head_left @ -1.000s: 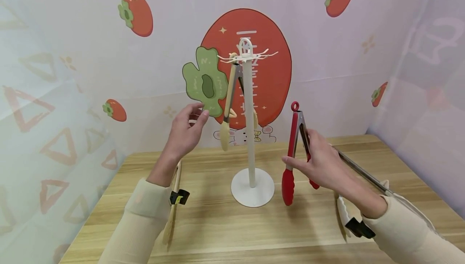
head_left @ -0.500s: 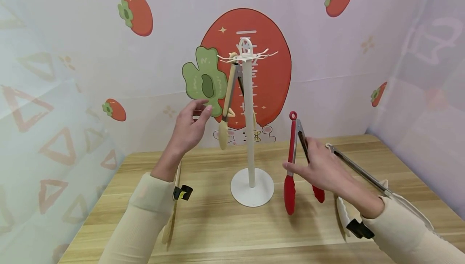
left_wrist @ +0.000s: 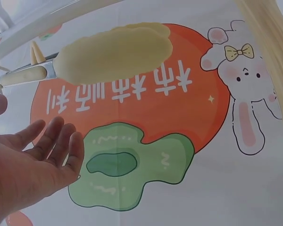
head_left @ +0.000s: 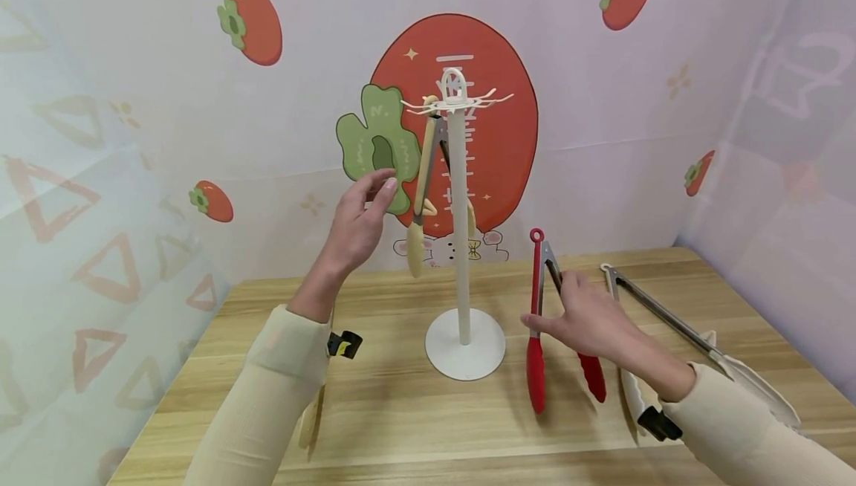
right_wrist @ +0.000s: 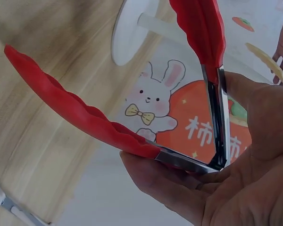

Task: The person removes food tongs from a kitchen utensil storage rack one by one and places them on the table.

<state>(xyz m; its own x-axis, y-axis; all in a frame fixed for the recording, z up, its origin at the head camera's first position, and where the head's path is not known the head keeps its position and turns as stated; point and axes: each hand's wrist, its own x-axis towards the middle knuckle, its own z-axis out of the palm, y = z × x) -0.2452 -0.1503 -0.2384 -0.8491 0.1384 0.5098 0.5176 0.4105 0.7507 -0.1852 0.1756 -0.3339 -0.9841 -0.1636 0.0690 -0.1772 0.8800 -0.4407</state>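
Observation:
My right hand point(head_left: 595, 322) grips a pair of red-tipped tongs point(head_left: 536, 374) by the handles, thumb on one arm and fingers on the other. Ring up and heads down, these tongs stand spread in a V right of the white rack; the right wrist view shows their scalloped red heads point(right_wrist: 75, 110) wide apart. Cream-yellow tongs point(head_left: 415, 248) hang from a hook on the rack's left side. Just left of them my left hand point(head_left: 360, 222) is raised, its fingers relaxed and holding nothing. In the left wrist view a yellow tong head point(left_wrist: 113, 54) appears beyond that hand point(left_wrist: 33, 169).
The white rack point(head_left: 459, 248) has a round base point(head_left: 441, 356) and several thin hooks on top. White-headed tongs point(head_left: 662, 313) lie spread on the wooden table point(head_left: 401, 426) at right, partly behind the right forearm. A long beige item point(head_left: 310, 423) lies partly behind the left forearm.
My right hand has lowered the red tongs toward the table, and their arms have spread wider. The left hand has moved slightly up and right, closer to the hanging tongs.

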